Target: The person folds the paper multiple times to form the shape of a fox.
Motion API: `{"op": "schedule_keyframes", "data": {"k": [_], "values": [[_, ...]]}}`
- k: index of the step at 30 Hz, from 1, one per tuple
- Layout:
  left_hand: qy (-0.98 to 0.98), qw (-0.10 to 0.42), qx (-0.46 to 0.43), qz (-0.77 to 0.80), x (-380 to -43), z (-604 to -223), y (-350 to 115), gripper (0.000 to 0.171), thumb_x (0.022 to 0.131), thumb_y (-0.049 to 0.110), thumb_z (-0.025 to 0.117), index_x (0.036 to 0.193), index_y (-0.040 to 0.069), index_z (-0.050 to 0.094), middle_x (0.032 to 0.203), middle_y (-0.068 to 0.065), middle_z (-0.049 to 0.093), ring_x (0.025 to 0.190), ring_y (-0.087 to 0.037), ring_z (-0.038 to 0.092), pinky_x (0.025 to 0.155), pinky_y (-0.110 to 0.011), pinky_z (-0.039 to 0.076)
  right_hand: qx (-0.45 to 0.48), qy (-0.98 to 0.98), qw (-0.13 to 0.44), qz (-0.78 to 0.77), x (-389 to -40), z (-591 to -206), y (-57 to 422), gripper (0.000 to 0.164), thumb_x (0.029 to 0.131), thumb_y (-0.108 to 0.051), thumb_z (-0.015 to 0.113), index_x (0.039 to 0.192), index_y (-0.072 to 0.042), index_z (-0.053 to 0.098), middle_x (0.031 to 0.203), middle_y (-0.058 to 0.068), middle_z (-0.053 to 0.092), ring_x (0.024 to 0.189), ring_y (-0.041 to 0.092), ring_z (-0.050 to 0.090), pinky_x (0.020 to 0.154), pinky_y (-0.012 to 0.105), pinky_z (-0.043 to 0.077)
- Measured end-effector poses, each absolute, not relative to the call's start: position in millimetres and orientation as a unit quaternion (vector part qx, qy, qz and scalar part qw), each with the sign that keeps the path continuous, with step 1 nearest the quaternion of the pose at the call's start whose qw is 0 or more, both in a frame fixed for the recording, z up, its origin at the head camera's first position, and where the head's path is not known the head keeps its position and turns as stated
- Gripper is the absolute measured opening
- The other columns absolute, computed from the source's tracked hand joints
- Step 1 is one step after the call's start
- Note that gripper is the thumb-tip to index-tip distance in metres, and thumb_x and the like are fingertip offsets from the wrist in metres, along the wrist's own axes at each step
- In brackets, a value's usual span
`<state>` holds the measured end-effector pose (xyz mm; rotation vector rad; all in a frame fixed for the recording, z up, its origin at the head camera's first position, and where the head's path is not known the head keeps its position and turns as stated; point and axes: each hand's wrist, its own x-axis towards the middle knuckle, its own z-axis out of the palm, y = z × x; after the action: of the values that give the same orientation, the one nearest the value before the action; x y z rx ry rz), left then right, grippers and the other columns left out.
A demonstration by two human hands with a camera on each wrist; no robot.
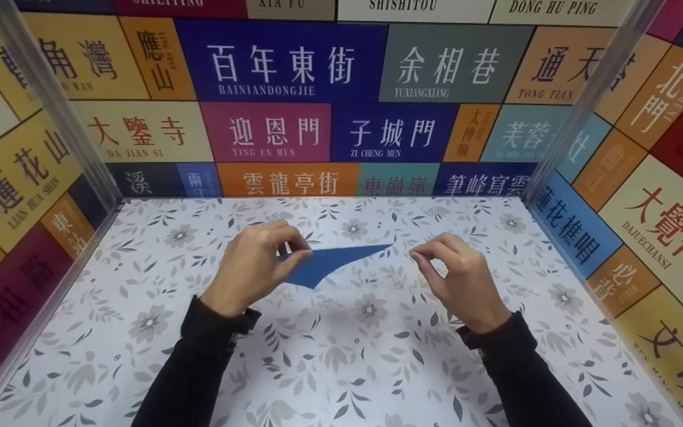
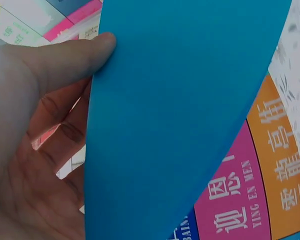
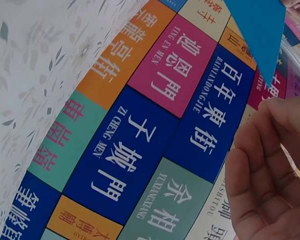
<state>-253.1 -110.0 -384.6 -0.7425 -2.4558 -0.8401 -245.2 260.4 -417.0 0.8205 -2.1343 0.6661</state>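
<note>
My left hand (image 1: 258, 261) pinches a thin blue sheet (image 1: 332, 264) by its edge, between thumb and fingers. Held up over the table, the sheet tapers to a sharp point on the right and has a curved lower edge. In the left wrist view the sheet (image 2: 175, 110) is a smooth, flat blue face, with the thumb lying on its edge and the other fingers partly behind it. My right hand (image 1: 460, 279) is raised just right of the pointed tip, a small gap away. Its thumb and forefinger tips come together, and nothing shows between them.
The tabletop (image 1: 371, 356) has a white cover printed with grey flowers and leaves. Panels of coloured blocks with Chinese lettering form a back wall (image 1: 282, 62), a left wall (image 1: 15, 178) and a right wall (image 1: 661, 196). Clear strips (image 1: 561, 130) run down the corners.
</note>
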Motion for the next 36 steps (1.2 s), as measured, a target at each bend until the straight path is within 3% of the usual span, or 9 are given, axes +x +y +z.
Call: {"op": "schedule_keyframes", "data": {"k": [13,19,26,36], "values": [[-0.891,0.218,-0.258,-0.302,-258.0,-388.8,-109.5,0.006,0.101,0.019,0.093,0.102,0.018,0.087,0.099,-0.001,0.084,0.089,-0.018,0.076,0.080,-0.035,0.064,0.309,-0.825,0.372,0.293,-243.3,-412.6,260.3,0.010,0.101,-0.001,0.087,0.109,-0.009,0.087,0.100,0.007,0.081,0.092,0.023,0.080,0.091,0.020,0.059],[-0.889,0.221,-0.265,-0.301,-255.2,-391.8,-102.0,0.007,0.100,0.020,0.094,0.101,0.019,0.087,0.098,0.001,0.084,0.086,-0.016,0.076,0.075,-0.034,0.063,0.316,-0.827,0.369,0.282,-238.7,-412.5,251.8,0.016,0.100,-0.001,0.089,0.113,-0.010,0.088,0.101,0.006,0.079,0.092,0.024,0.078,0.083,0.027,0.061],[-0.885,0.224,-0.289,-0.289,-251.8,-397.6,-86.8,0.008,0.100,0.021,0.095,0.100,0.021,0.087,0.096,0.004,0.083,0.080,-0.013,0.074,0.069,-0.030,0.058,0.334,-0.824,0.357,0.286,-234.1,-413.2,244.1,0.023,0.101,0.000,0.088,0.122,-0.011,0.086,0.113,0.010,0.078,0.102,0.025,0.078,0.090,0.021,0.060],[-0.881,0.203,-0.325,-0.279,-242.9,-407.5,-66.3,0.009,0.099,0.020,0.095,0.100,0.021,0.086,0.096,0.005,0.081,0.081,-0.013,0.073,0.071,-0.032,0.062,0.378,-0.832,0.332,0.235,-228.5,-418.6,232.0,0.030,0.101,-0.008,0.091,0.130,-0.010,0.083,0.124,0.008,0.079,0.116,0.020,0.080,0.098,0.032,0.070]]}}
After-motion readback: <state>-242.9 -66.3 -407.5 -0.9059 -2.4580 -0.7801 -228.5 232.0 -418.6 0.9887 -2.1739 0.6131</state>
